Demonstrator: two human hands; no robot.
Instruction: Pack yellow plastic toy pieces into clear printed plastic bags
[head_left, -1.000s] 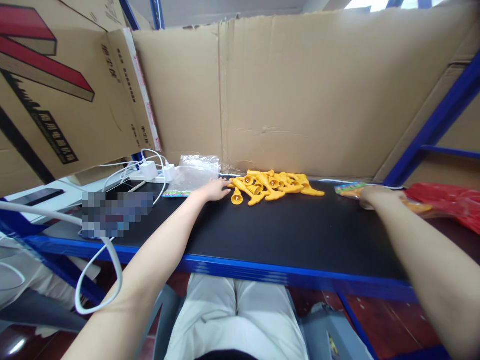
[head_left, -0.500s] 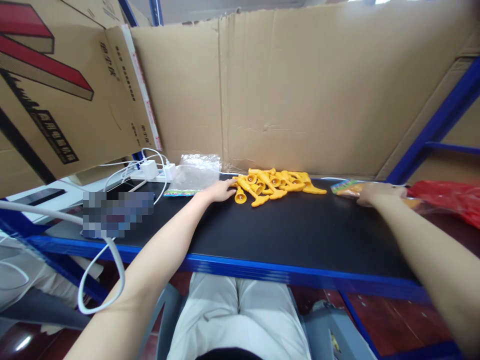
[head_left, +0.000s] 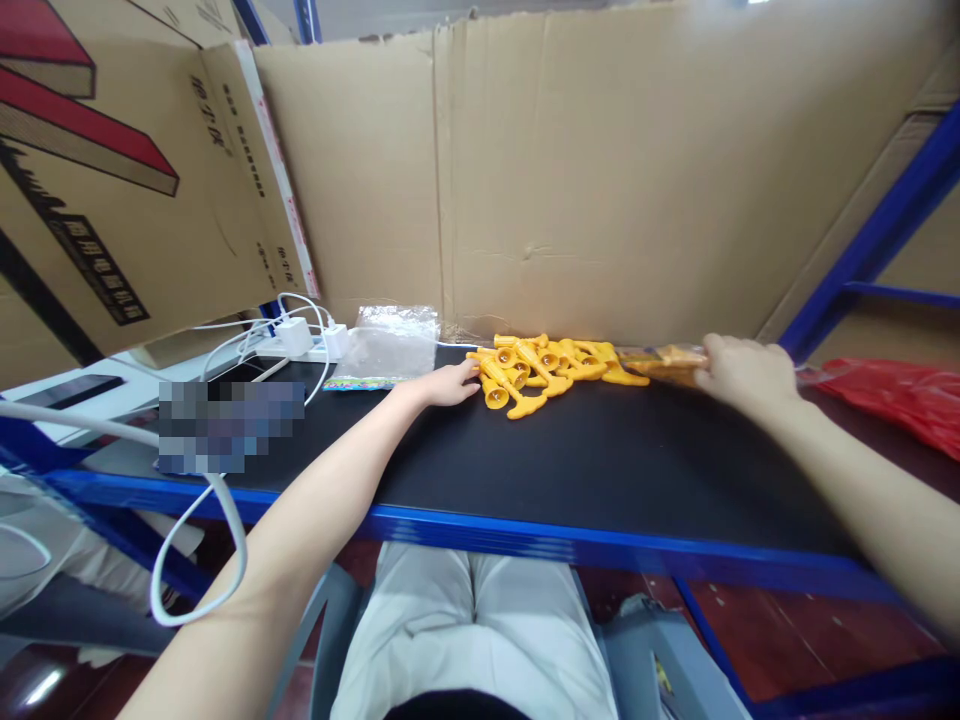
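Observation:
A pile of yellow plastic pieces (head_left: 551,368) lies toward the back of the black shelf, several with cup-shaped ends and some with curved, handle-like ends. My left hand (head_left: 450,383) rests against the pile's left side, its fingers stretched out and touching the nearest pieces. To the right, my right hand (head_left: 750,372) is closed on the near end of a clear plastic bag (head_left: 667,364) with orange-yellow contents. The bag's far end reaches the right side of the pile. My fingers hide part of the bag, and motion blurs it.
Left of the pile lies a flat clear bag (head_left: 394,345) with a coloured edge. White chargers (head_left: 294,337) and cables stand farther left, beside a blurred-out item (head_left: 232,425). Red plastic (head_left: 900,400) lies at right. A cardboard wall (head_left: 600,180) closes the back.
My right hand has brought the bag left and back, up against the pile. My left hand has shifted slightly right, and a cup-ended piece beside it has moved right.

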